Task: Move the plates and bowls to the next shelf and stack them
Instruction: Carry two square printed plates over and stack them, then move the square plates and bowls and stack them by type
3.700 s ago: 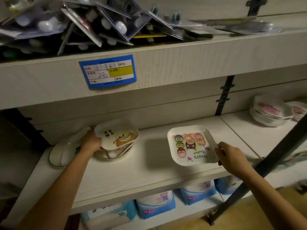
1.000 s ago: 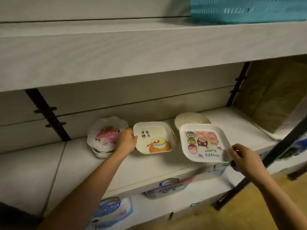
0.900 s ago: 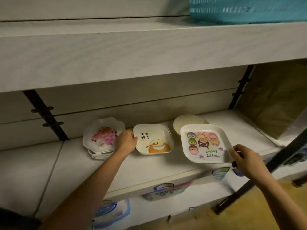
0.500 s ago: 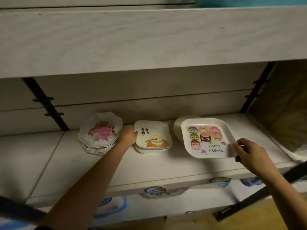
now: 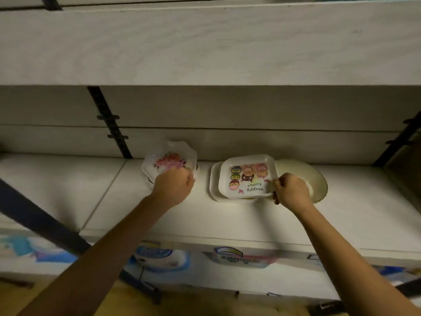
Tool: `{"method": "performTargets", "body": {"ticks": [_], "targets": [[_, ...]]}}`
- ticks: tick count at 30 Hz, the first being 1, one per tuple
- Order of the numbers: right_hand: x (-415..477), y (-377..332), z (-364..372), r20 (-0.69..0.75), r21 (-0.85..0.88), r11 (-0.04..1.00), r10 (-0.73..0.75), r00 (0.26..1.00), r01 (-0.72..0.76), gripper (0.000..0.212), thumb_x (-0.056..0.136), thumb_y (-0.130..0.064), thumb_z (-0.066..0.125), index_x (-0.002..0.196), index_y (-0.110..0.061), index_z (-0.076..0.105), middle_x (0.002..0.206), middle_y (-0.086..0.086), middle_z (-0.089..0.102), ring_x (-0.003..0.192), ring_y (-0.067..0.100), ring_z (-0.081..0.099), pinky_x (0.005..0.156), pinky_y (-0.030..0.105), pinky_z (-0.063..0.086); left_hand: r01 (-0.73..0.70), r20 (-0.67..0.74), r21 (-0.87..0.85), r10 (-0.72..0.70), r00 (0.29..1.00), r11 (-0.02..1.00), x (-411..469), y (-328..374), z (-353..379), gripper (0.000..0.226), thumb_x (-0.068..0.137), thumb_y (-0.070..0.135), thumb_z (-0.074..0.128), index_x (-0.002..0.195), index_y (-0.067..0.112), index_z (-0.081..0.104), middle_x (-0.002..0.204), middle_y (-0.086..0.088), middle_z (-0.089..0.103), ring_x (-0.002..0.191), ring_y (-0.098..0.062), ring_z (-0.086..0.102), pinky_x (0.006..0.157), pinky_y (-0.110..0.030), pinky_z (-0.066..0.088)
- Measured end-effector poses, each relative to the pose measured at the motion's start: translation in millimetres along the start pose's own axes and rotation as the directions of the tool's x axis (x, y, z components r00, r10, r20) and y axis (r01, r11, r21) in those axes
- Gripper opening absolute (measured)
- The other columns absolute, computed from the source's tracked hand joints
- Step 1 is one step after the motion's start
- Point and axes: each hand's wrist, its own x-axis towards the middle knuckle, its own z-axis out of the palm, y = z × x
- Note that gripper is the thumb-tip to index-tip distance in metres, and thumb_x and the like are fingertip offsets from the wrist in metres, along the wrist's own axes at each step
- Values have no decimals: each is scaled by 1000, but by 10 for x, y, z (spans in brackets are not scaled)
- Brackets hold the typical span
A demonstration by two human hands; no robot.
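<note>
Nearest, below the shelf's front lip, lay blue-and-white soft packages (image 5: 159,258), blurred, and a dark slanted bar (image 5: 34,220) crossed the near left corner, covering part of them. Both bare forearms reached up over the pale shelf (image 5: 227,222). The left hand (image 5: 174,185) was curled into a loose fist over the near rim of a stack of scalloped flower plates (image 5: 169,159), hiding that rim; whether its fingers gripped the rim could not be made out. To the right, the right hand (image 5: 292,190) pinched the near right corner of the square owl plate (image 5: 247,176), thumb on top and fingers curled under. That plate sat slightly askew atop a stack of square dishes (image 5: 214,185), whose edges showed on its left and near sides. Just right of it, partly behind the right hand, lay a round cream plate (image 5: 316,179), touching or almost touching the stack. Farther back rose the grey back panel with a black slotted upright (image 5: 109,124) left of the flower plates. Overhead, the broad front of the upper shelf (image 5: 205,46) filled the top of the view.
</note>
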Motion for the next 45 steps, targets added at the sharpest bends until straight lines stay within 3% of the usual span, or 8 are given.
{"method": "performTargets", "body": {"ticks": [6, 15, 20, 26, 29, 34, 41, 45], "targets": [[141, -156, 291, -3, -8, 1000, 26, 1000, -26, 25, 91, -14, 48, 106, 6, 48, 92, 27, 70, 90, 38, 66, 81, 43, 50, 18, -73, 70, -13, 997, 997, -288, -260, -144, 27, 95, 24, 38, 92, 10, 61, 85, -7, 62, 77, -23, 55, 67, -27, 35], [121, -166, 332, 84, -114, 994, 11, 996, -2, 32, 92, -29, 45, 107, -2, 52, 90, 23, 71, 87, 38, 67, 84, 44, 52, 92, -97, 56, -86, 992, 994, -607, -563, -269, 28, 94, 25, 41, 96, 8, 63, 94, -10, 69, 87, -27, 62, 76, -36, 49], [-84, -346, 191, 83, -274, 948, -145, 986, 162, 33, 91, -35, 46, 114, -15, 58, 103, 18, 69, 97, 37, 63, 80, 39, 51, 129, -82, 60, -124, 989, 990, -765, -675, -298, 27, 94, 28, 43, 101, 11, 63, 99, -7, 69, 90, -25, 62, 79, -35, 50], [-361, -824, 217, 222, -333, 835, -382, 897, 438, 25, 92, -32, 46, 103, -20, 65, 108, 9, 68, 96, 32, 62, 70, 33, 48, 209, -72, 52, -205, 976, 976, -1046, -891, -384, 29, 95, 33, 42, 107, 14, 61, 103, -4, 68, 92, -21, 62, 83, -32, 49], [-524, -1088, 308, 279, -333, 774, -465, 840, 539, 26, 92, -31, 47, 107, -21, 66, 110, 5, 69, 98, 27, 63, 78, 34, 51, 265, -74, 41, -261, 962, 964, -1218, -1063, -460, 29, 94, 34, 43, 106, 15, 61, 103, -4, 69, 91, -21, 63, 82, -33, 50], [-789, -1517, 520, 366, -263, 732, -528, 767, 629, 28, 91, -34, 49, 115, -25, 61, 115, -1, 67, 103, 22, 63, 85, 40, 54, 341, -68, 47, -337, 939, 939, -1531, -1406, -611, 28, 94, 33, 42, 103, 13, 61, 100, -5, 67, 82, -16, 57, 81, -31, 47], [-1304, -2219, 969, 430, -204, 672, -592, 682, 712, 27, 92, -34, 48, 114, -27, 61, 112, -4, 68, 101, 21, 63, 85, 40, 53, 421, -7, 69, -422, 907, 904, -2060, -2213, -856, 32, 95, 36, 41, 111, 14, 57, 113, -7, 64, 104, -21, 59, 94, -31, 46], [-1691, -2643, 1313, 415, -178, 648, -633, 653, 741, 27, 92, -34, 47, 116, -27, 60, 110, -5, 67, 101, 19, 63, 83, 35, 52, 430, -56, 73, -426, 903, 900, -2367, -2760, -1012, 30, 96, 32, 40, 106, 12, 60, 105, -8, 67, 95, -24, 62, 83, -33, 48]]}}
